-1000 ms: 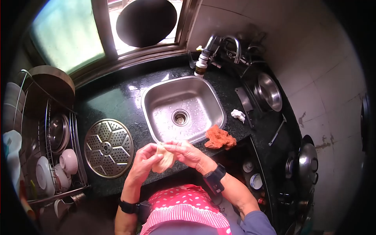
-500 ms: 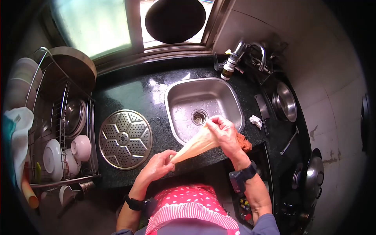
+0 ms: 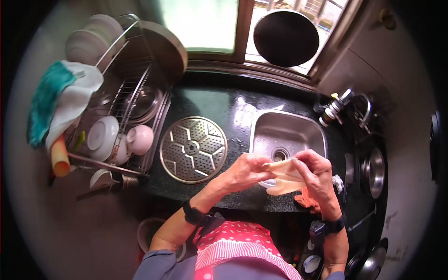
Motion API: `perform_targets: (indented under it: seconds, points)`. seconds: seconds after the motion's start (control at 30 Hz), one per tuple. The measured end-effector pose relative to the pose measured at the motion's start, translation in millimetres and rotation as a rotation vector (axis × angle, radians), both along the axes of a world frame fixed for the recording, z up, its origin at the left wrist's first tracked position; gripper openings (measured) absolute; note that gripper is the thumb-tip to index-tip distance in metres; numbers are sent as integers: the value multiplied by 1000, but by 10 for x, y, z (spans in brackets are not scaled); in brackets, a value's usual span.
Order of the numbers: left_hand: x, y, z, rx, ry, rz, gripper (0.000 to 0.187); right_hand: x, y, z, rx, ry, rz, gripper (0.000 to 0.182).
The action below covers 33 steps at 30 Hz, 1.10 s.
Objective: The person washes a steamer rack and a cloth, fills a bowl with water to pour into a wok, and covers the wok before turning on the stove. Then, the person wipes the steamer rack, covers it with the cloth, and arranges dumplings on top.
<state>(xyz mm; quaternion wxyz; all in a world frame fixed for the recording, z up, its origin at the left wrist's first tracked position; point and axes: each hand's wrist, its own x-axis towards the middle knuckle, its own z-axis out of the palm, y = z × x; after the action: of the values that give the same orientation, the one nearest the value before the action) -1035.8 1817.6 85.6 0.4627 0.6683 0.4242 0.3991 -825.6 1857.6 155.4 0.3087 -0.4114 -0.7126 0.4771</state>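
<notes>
A thin, pale cream cloth [image 3: 285, 183] is held between my two hands, over the front edge of the steel sink [image 3: 289, 120]. My left hand [image 3: 249, 171] pinches its left upper corner. On the other side my right hand [image 3: 315, 171] grips the upper edge between thumb and fingers. The lower part of the cloth hangs loose in a fold. Just below my right hand, an orange-red rag [image 3: 306, 200] lies on the counter, partly covered by that hand.
Left of the sink lies a round perforated steel steamer plate [image 3: 212, 140]. A wire dish rack [image 3: 122, 99] with bowls stands farther left. The faucet [image 3: 366, 111] is at the back right. Steel pans [image 3: 376, 172] and a crumpled white wad [image 3: 337, 182] sit at the right.
The view has swung left. My hands have come closer together, and the cloth, stretched out long before, now hangs in a shorter fold with both hands at its upper edge.
</notes>
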Motion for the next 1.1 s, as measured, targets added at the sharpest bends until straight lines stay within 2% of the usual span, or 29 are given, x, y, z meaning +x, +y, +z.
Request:
perform_targets:
  seconds: [0.1,0.13,0.27,0.3,0.33,0.4,0.47,0.57,0.6,0.67,0.73,0.8,0.87,0.93,1.0,1.03,1.07,1.1]
  points:
    - [-279,-238,-100,-147,-113,179,12,-19,95,-20,-41,52,44,6]
    - [-377,-347,-42,-289,-207,206,13,-35,140,-30,-79,48,87,7]
    - [-718,-664,131,-306,-211,315,15,-276,323,-132,-134,24,290,6]
    - [-810,-728,90,-339,-284,352,16,-360,363,-185,-143,25,301,6]
    - [-898,-761,107,-291,-232,398,17,-455,407,-237,-171,17,336,7]
    - [-1083,-795,73,-358,-214,518,17,-679,535,-345,-198,10,376,8]
    - [-1267,-732,116,-372,-179,571,21,-943,679,-475,-50,-4,380,10]
    - [-1566,-531,10,-164,-63,716,20,-1313,930,-644,-130,77,362,11]
    - [-1650,-478,60,-72,87,759,19,-1435,981,-662,-161,112,351,10]
    - [-1777,-383,166,38,39,816,21,-1660,1028,-622,-171,177,297,9]
    - [-1913,-310,328,239,282,876,20,-1839,1074,-539,-61,218,285,10]
    - [-2022,-271,363,369,394,905,18,-1973,1052,-472,5,212,255,11]
    - [-2053,-280,397,388,366,917,18,-2049,1012,-476,-47,305,234,11]
    - [-2082,-323,312,391,335,912,16,-2063,966,-440,-26,292,220,11]
    - [-1978,-379,321,259,49,927,14,-2055,916,-390,-76,365,247,12]
    - [-1921,-411,355,214,-104,915,13,-2020,911,-406,-59,305,254,13]
    - [-1833,-422,415,196,-198,951,12,-1993,915,-440,-63,297,246,13]
    - [-1798,-488,509,139,-164,923,12,-1962,920,-498,-181,270,291,15]
